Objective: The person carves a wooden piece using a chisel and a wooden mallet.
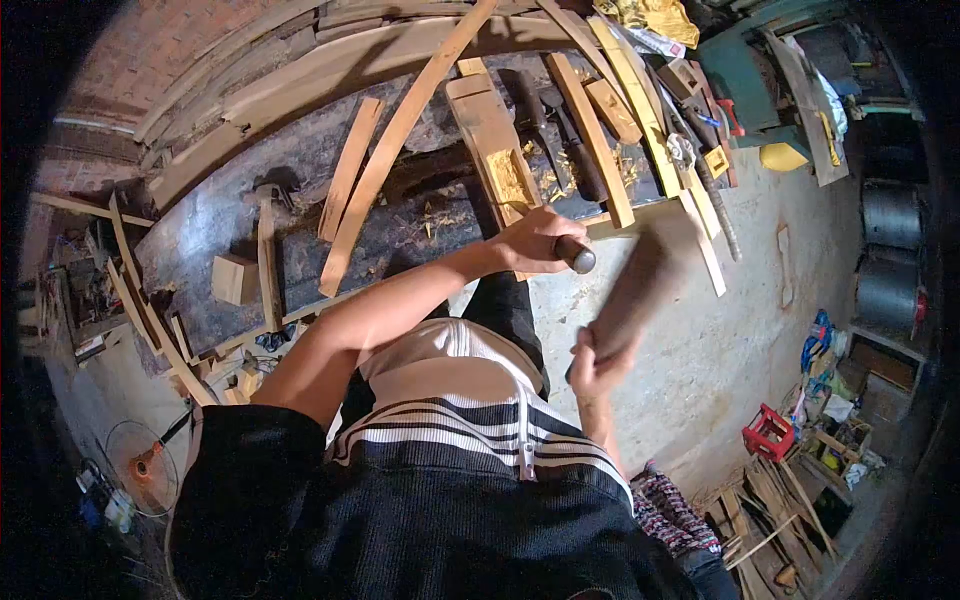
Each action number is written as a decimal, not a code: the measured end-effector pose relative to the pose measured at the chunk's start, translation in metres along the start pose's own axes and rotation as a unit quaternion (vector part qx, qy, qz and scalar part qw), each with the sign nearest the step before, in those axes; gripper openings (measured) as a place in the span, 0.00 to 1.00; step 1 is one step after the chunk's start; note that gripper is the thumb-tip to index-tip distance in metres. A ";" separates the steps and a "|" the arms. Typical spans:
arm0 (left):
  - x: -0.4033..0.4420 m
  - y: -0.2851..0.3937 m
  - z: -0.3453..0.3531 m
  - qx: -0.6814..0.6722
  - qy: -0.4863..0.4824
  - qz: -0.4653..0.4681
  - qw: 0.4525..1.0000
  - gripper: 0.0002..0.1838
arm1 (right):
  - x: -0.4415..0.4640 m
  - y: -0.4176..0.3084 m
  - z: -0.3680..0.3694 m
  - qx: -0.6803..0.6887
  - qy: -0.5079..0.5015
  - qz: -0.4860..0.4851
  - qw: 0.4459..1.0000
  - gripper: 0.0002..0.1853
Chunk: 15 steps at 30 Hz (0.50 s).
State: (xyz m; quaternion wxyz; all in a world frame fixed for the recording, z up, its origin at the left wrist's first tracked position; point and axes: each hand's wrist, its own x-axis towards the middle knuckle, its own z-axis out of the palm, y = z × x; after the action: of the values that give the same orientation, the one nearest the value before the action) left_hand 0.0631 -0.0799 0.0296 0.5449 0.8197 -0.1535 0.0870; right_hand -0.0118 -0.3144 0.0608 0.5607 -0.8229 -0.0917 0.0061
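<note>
My left hand (540, 241) is closed round the handle of a chisel (577, 256), its rounded butt end facing me and its blade hidden. It rests at the near end of a long wooden block (478, 108), which has a cut opening filled with pale shavings (513, 172). Lower right, my right hand (602, 372) grips a wooden mallet (645, 280). Its head is smeared by motion and is raised to the right of the chisel, apart from it.
On the dark bench (220, 210) lie a hammer (268, 250), a small wood block (235, 279), long wooden strips (400, 140) and several hand tools. A fan (143, 467) stands lower left. A red crate (768, 433) and scrap boards (770, 510) are on the floor at right.
</note>
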 end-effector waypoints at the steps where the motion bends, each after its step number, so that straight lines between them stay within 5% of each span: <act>1: -0.001 -0.002 0.003 0.000 0.002 0.002 1.000 0.06 | 0.014 -0.028 0.010 -0.114 -0.038 -0.042 0.992 0.28; 3: -0.003 -0.006 0.008 -0.008 0.003 0.032 0.999 0.06 | 0.021 -0.042 0.011 -0.112 -0.084 0.078 0.987 0.27; 5: -0.007 -0.007 0.010 -0.089 0.011 0.046 0.995 0.06 | 0.014 -0.034 0.009 -0.081 -0.034 0.096 0.992 0.26; 7: -0.007 -0.009 0.013 -0.071 -0.018 0.053 0.996 0.10 | 0.005 -0.015 0.006 -0.024 0.015 -0.007 1.000 0.25; 10: -0.009 -0.002 0.020 -0.067 -0.028 0.052 0.996 0.09 | 0.007 -0.022 0.009 -0.140 -0.066 0.024 0.988 0.23; 13: -0.012 -0.002 0.020 -0.020 -0.045 0.053 0.997 0.10 | 0.005 -0.024 0.007 -0.070 -0.038 0.096 0.992 0.23; 15: -0.007 -0.004 0.017 0.041 -0.037 0.100 0.993 0.10 | 0.006 -0.024 0.009 -0.046 -0.010 0.060 0.997 0.24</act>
State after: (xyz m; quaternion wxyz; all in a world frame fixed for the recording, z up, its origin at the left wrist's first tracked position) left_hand 0.0574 -0.0932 0.0175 0.4934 0.8245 -0.2510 0.1173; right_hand -0.0104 -0.2969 0.0798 0.5201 -0.8516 -0.0484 0.0440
